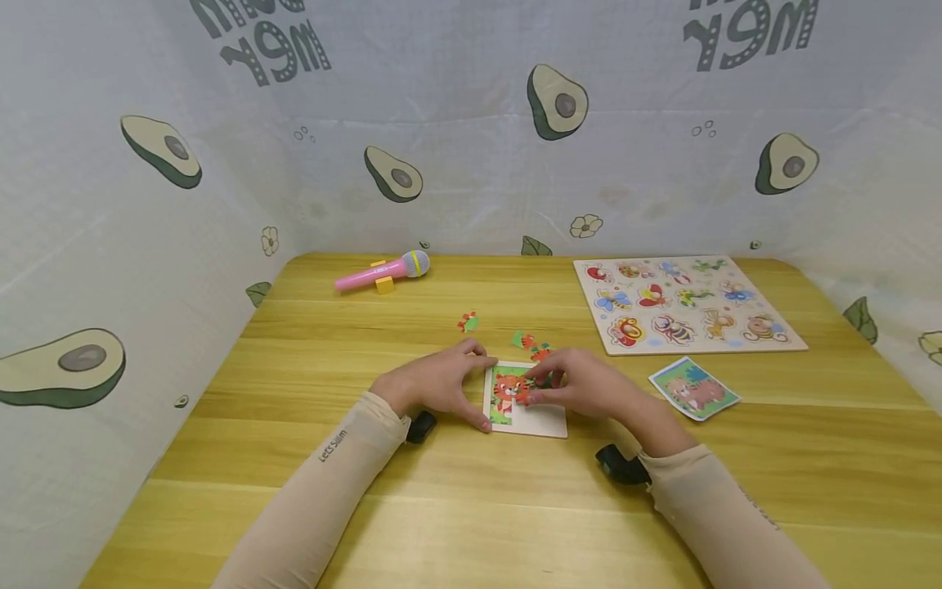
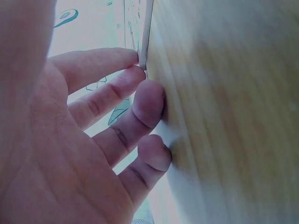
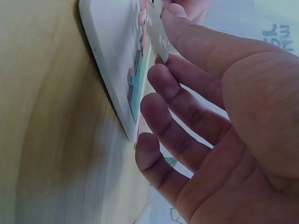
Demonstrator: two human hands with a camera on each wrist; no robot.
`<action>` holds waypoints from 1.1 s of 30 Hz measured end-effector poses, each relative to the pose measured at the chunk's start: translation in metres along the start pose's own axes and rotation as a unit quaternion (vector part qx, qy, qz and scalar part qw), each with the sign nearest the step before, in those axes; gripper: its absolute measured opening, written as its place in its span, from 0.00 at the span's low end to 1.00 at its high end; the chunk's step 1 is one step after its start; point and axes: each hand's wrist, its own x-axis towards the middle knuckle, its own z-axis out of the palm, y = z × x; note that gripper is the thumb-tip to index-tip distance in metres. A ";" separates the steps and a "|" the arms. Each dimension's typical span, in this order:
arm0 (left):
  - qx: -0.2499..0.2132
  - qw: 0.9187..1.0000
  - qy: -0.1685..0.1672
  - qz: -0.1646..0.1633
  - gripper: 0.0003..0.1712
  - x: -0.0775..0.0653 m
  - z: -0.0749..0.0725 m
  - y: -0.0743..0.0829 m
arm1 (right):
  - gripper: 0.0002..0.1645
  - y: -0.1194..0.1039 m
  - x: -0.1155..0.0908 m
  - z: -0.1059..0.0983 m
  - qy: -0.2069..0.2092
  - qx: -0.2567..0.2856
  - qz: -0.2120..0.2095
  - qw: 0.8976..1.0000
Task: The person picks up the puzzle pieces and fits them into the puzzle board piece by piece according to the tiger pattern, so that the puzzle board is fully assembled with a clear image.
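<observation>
A small jigsaw board (image 1: 540, 423) lies on the table, its left part filled with a red tiger picture. My left hand (image 1: 441, 380) rests at the board's left edge, thumb by the near corner and index finger by the far one; in the left wrist view its fingers are spread, two fingertips touching the tabletop. My right hand (image 1: 589, 386) pinches a jigsaw piece (image 3: 158, 35) between thumb and index finger over the board. The piece's pale underside faces the right wrist camera. Loose jigsaw pieces (image 1: 524, 340) lie just beyond the board, partly hidden by my right hand.
Another loose piece (image 1: 468, 321) lies farther back. To the right are a picture card (image 1: 693, 388) and a large wooden insect puzzle (image 1: 692, 304). A pink toy microphone (image 1: 371, 276) lies at the back left beside yellow blocks (image 1: 385, 285). A printed curtain (image 1: 471, 106) encloses the table.
</observation>
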 end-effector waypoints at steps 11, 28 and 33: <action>0.008 1.000 0.001 0.003 0.60 0.000 0.001 -0.001 | 0.21 -0.002 0.001 0.004 -0.010 -0.008 0.017 1.000; 0.012 1.000 0.003 0.003 0.60 0.000 0.000 0.000 | 0.19 -0.007 0.001 0.008 -0.009 -0.030 0.025 0.999; 0.011 1.000 0.004 0.006 0.60 -0.001 0.000 0.000 | 0.18 -0.009 0.002 0.011 0.004 -0.052 0.019 0.998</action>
